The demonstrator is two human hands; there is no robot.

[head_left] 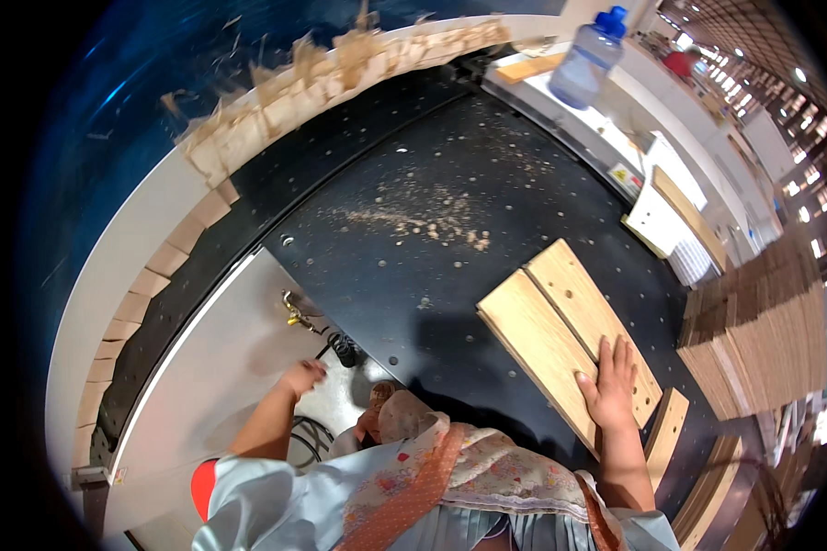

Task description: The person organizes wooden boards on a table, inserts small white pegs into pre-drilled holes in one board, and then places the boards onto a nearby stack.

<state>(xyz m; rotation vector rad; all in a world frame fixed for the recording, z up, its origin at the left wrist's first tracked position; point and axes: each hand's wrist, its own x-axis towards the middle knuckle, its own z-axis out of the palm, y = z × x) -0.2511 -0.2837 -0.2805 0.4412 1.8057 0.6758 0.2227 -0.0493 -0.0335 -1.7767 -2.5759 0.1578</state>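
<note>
My right hand [612,386] lies flat with fingers spread on two light wooden boards placed side by side. The fingers rest mostly on the right board [583,298], which has drilled holes, while the thumb reaches toward the left board [533,340]. Both boards lie on a black table [413,285] dotted with small holes. My left hand [305,376] hangs off the table's near left edge, fingers loosely curved, with nothing visible in it. Close to it are a coiled black hose [343,349] and a brass-coloured fitting [294,310].
Sawdust [432,219] is scattered over the table. A tall stack of wooden pieces [753,331] stands at the right, beyond a narrow drilled strip [666,432]. A blue-capped water jug [588,60] stands at the back. A curved machine edge with wood blocks [170,253] runs along the left.
</note>
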